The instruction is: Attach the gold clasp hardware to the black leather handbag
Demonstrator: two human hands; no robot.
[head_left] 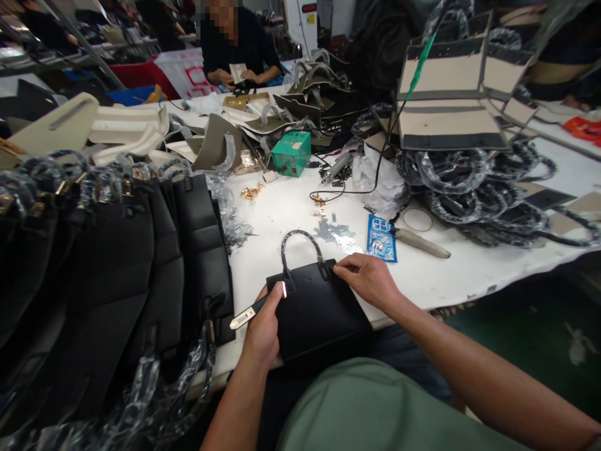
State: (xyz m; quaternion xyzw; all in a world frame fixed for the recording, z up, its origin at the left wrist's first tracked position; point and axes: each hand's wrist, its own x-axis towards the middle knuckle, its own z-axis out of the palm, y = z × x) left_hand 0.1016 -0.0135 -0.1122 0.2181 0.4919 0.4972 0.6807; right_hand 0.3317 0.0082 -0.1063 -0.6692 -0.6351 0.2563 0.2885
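I count one small black bag (pixel 319 313) under my two hands, the left hand (pixel 263 329) and the right hand (pixel 369 279). One green box (pixel 292 152), one blue packet (pixel 380 238) and one ring (pixel 416 220) lie on the surface (pixel 282 207). One other person (pixel 237 44) sits opposite.

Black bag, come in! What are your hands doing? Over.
Left hand grips a metal tool. Right hand pinches black bag top edge. Handle upright, nothing blocking.

L hand (pixel 263 326) fingers curled shut, thumb up; R hand (pixel 369 279) palm down, fingertips pinched, forearms both bare.
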